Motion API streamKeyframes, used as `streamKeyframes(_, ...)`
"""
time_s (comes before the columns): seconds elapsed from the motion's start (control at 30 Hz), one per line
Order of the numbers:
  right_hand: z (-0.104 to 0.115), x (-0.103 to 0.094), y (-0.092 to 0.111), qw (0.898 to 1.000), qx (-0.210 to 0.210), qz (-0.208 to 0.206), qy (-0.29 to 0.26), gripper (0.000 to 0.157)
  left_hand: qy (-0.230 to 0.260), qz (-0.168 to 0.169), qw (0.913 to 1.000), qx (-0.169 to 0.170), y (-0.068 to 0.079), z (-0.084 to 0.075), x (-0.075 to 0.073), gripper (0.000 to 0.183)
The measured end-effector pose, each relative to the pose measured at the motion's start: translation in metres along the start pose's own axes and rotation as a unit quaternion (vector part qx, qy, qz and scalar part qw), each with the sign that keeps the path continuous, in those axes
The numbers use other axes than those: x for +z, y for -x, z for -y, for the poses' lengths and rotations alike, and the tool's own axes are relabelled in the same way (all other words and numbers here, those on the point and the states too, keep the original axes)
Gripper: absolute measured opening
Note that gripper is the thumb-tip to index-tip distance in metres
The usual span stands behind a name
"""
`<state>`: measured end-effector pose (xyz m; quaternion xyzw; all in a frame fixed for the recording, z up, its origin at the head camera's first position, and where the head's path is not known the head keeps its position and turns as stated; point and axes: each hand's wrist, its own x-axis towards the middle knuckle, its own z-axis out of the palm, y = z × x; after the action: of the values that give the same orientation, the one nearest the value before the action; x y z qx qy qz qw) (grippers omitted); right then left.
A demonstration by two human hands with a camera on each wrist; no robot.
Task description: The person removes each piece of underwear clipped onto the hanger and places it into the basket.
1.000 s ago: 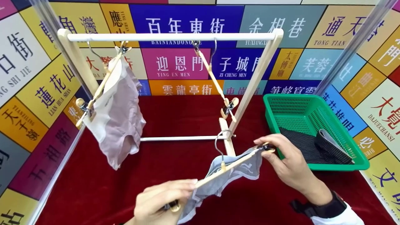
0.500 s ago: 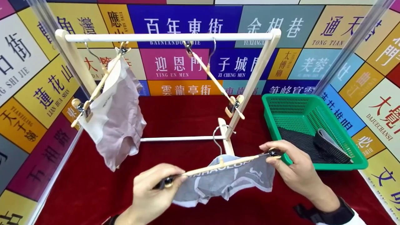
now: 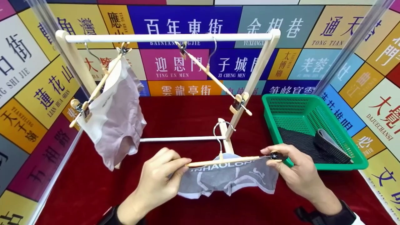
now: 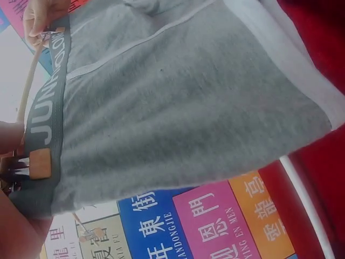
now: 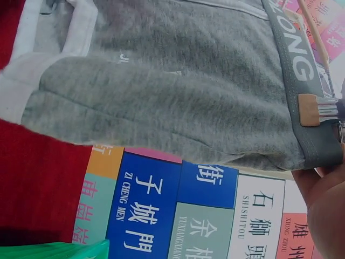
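Note:
Grey boxer briefs [image 3: 215, 181] with white trim and a lettered waistband hang from a wooden clip hanger [image 3: 206, 163]. My left hand [image 3: 157, 176] pinches the hanger's left end between thumb and fingers, hiding the clip there in the head view. At the other end, my right hand [image 3: 295, 170] grips the hanger around its clip. Both clips bite the waistband: the left clip [image 4: 40, 164] and the right clip [image 5: 310, 110] show in the wrist views. The hanger's metal hook [image 3: 217, 134] points up, in front of the rack's right foot.
A wooden rack [image 3: 168, 37] stands behind my hands. Pale pink and white briefs [image 3: 120, 109] hang at its left, and a bare clip hanger [image 3: 215, 78] at its right. A green basket [image 3: 315, 167] holds dark striped cloth [image 3: 300, 143]. Sign-covered panels surround the red cloth.
The hanger with the grey briefs has turned from slanted to nearly level, its front now facing me. My left hand has risen and shifted. The bare hanger on the rack has swung round.

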<state>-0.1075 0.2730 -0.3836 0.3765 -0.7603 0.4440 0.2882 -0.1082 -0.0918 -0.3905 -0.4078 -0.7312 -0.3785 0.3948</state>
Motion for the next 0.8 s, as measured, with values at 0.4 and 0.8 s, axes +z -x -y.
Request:
streamKeyframes(0.4, -0.004, -0.01, 0.005, 0.998, 0.047, 0.0, -0.04, 0.034, -0.003, 0.038, 0.9991, -0.018, -0.002, 0.001, 0.006, 0.011)
streamKeyframes(0.8, -0.003, -0.012, 0.002, 0.997, 0.019, -0.024, -0.077, 0.027, -0.001, 0.012, 0.9999, -0.004, -0.006, 0.003, 0.015, 0.002)
